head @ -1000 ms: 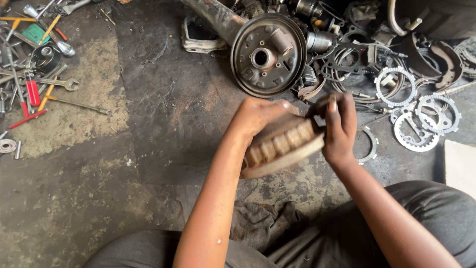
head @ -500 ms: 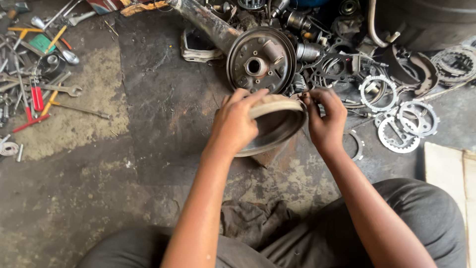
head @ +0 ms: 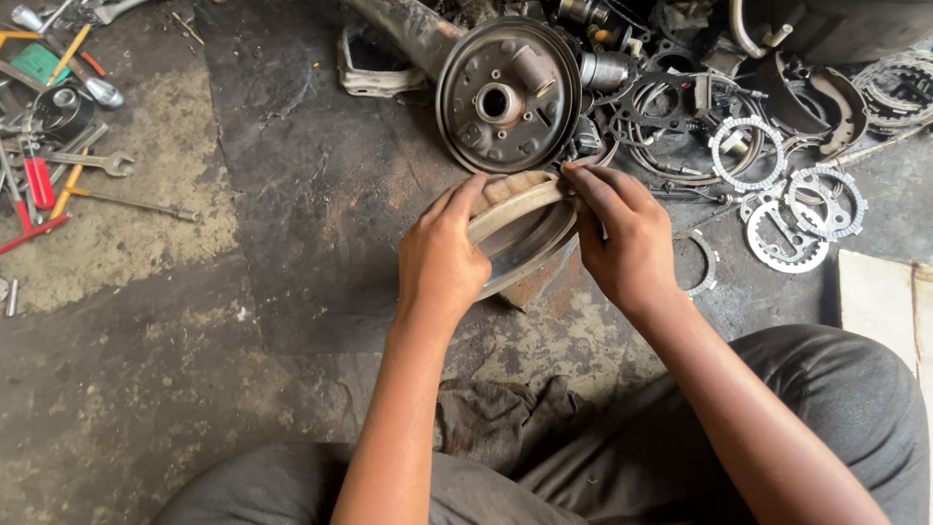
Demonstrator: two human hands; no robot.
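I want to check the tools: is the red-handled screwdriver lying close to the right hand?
No, the red-handled screwdriver lies far off at the picture's left edge, while the right hand grips the brake shoes.

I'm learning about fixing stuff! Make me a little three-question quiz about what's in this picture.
1. True or false: both hands grip the curved brake shoes.
2. What colour handle has the screwdriver lying far left on the floor? A red, B blue, C white.
3. What lies on the floor between the knees?

Key:
1. True: the left hand and right hand hold them, below the round backing plate.
2. A.
3. A dark rag.
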